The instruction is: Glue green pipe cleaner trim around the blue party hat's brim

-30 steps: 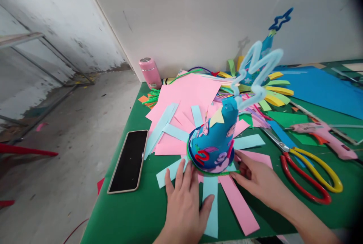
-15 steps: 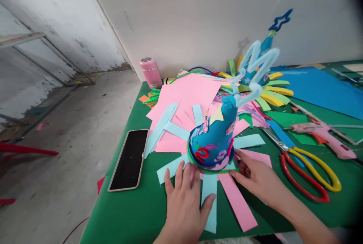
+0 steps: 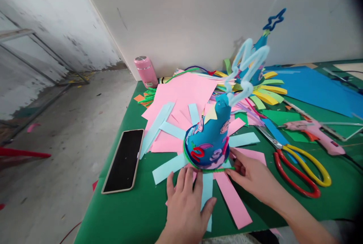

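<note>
A blue cone party hat [image 3: 208, 138] stands on the green table [image 3: 133, 213], with a pale blue pipe-cleaner squiggle [image 3: 245, 72] on its tip and pink and light blue paper strips [image 3: 232, 200] fanning out from its base. A green pipe cleaner [image 3: 219, 169] runs round the base rim. My left hand [image 3: 185, 206] lies flat, fingers spread, on the strips in front of the hat. My right hand [image 3: 251, 177] pinches the green pipe cleaner at the hat's front right rim.
A black phone [image 3: 123, 160] lies left of the hat. Red-and-yellow scissors [image 3: 297, 168] and a pink glue gun [image 3: 312, 132] lie to the right. Pink sheets [image 3: 181, 94], a pink bottle [image 3: 146, 72], a second cone hat [image 3: 262, 56] and blue sheets [image 3: 320, 89] sit behind. The table's edge drops off to the floor at left.
The view has drifted slightly; the hat and both hands keep nearly the same places, my left hand sliding a little nearer me on the strips.
</note>
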